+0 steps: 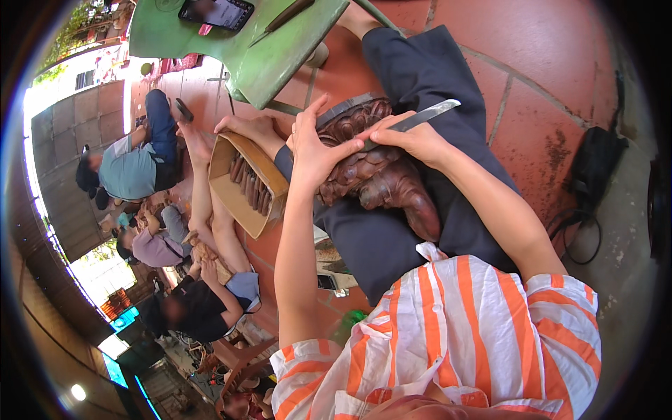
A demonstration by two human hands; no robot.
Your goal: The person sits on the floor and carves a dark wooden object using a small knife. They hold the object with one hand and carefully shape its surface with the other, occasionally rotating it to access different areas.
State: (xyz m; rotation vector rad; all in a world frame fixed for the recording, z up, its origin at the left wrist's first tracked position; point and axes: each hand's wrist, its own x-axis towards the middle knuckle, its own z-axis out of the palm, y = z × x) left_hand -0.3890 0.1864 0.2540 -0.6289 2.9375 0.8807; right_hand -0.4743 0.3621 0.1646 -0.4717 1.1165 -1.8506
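Note:
A dark reddish-brown wood carving [364, 170] rests across my lap, with rounded, layered shapes and a tapering end pointing toward me. My right hand [414, 139] is closed around a narrow carving blade [428, 115] whose flat, bright tip points to the upper right. The tool's other end, against the carving, is hidden by my fingers. At the carving's left side is my left hand [313, 148], its fingers stretched upward and apart. Its thumb reaches across the carved surface to meet my right fingers at the tool.
A cardboard box [264, 222] of wooden-handled tools stands to my left. Ahead is a green chair [280, 66] bearing a phone [217, 12] and a slim dark tool [281, 21]. A black bag [595, 161] lies at right. Several people sit at left, one handling a pale carving [210, 257].

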